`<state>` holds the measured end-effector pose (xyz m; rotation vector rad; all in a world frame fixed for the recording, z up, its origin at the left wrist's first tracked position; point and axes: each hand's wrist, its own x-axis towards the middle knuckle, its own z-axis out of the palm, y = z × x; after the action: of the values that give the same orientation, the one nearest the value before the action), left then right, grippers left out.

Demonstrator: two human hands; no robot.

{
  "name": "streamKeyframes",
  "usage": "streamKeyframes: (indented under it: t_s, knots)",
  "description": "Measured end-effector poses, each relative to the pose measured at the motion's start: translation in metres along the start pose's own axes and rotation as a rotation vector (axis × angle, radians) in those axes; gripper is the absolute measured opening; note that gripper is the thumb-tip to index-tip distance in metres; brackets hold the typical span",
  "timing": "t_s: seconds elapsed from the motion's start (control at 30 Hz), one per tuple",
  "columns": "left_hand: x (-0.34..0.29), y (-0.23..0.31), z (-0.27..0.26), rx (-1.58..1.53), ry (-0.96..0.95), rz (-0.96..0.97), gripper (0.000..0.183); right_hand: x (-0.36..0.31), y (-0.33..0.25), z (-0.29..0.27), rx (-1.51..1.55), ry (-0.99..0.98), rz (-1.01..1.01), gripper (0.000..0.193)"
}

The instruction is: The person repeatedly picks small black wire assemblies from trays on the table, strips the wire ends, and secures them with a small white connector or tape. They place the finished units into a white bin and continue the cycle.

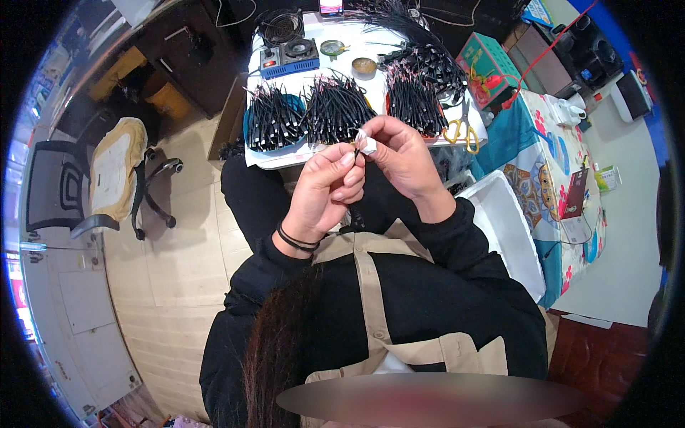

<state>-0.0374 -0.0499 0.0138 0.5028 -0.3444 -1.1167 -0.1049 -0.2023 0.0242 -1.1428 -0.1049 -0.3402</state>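
Observation:
Both my hands meet in front of me, above my lap at the near edge of the white table [275, 162]. My left hand [325, 187] is closed in a pinch on a thin black cable [357, 153], mostly covered by the fingers. Thumb and index of my right hand [408, 162] pinch a small white piece [369, 145] right at the cable's end; its exact kind is too small to make out. Beyond the hands lie three piles of short black cables with pinkish ends: a left pile [275, 118], a middle pile [335, 107] and a right pile [415, 107].
Yellow-handled scissors [464, 134] lie at the table's right corner. Behind the piles stand a blue heating unit [289, 65], a round tin [363, 68] and a long cable bundle [432, 70]. A white foam box [531, 260] is at my right, a wheeled chair [118, 167] at my left.

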Motion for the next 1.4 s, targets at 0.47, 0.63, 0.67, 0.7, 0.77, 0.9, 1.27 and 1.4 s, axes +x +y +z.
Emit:
streamKeyframes:
  t_s: [0.47,0.63,0.67,0.7,0.77,0.9,1.27,1.4]
  knots:
    - [0.012,-0.016,-0.013,-0.048,-0.045,0.158,0.014,-0.007,0.015,-0.006,0.177,0.077,0.069,0.013]
    - [0.017,-0.021,-0.020,0.043,-0.009,0.204,0.015,-0.004,0.014,-0.012,0.267,0.056,0.136,0.012]
    - [0.018,-0.021,-0.021,0.033,-0.004,0.202,0.014,-0.003,0.014,-0.015,0.257,0.051,0.130,0.012]
    - [0.019,-0.022,-0.023,0.023,0.002,0.201,0.015,-0.002,0.013,-0.017,0.246,0.046,0.125,0.011]
    - [0.022,-0.022,-0.026,0.032,0.001,0.177,0.015,0.000,0.012,-0.022,0.234,0.032,0.160,0.013]
    - [0.028,-0.019,-0.031,-0.011,-0.095,0.077,0.014,0.000,0.013,-0.029,0.215,0.036,0.197,0.013]
    - [0.035,-0.025,-0.023,0.718,0.103,0.180,0.016,-0.001,0.029,-0.067,0.546,-0.156,0.469,0.035]
    - [0.045,-0.026,-0.028,0.609,0.177,0.167,0.013,0.024,0.000,-0.144,-0.708,0.409,0.095,0.021]
